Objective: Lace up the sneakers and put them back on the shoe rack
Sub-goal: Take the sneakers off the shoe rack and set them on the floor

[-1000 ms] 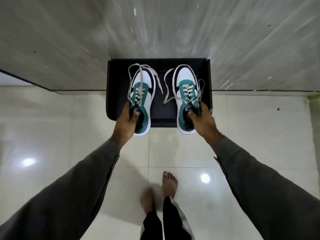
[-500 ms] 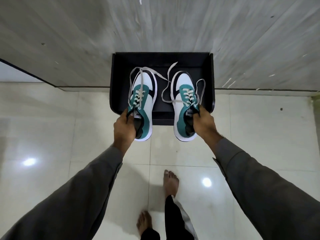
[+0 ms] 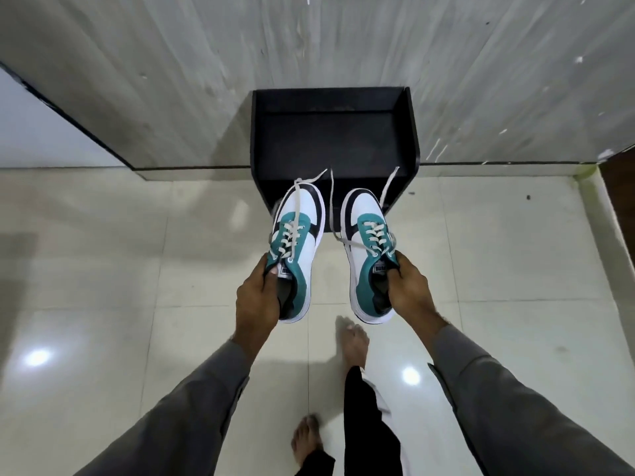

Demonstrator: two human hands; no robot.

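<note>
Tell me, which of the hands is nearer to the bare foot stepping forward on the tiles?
Right. The right hand holds its sneaker just above that foot; the left hand holds the other sneaker further to the side.

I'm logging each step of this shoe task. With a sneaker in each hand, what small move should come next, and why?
Probably set both down on the floor to finish lacing. The left hand and right hand hold the left sneaker and right sneaker by their collars in front of the black shoe rack, and the lace ends hang untied.
</note>
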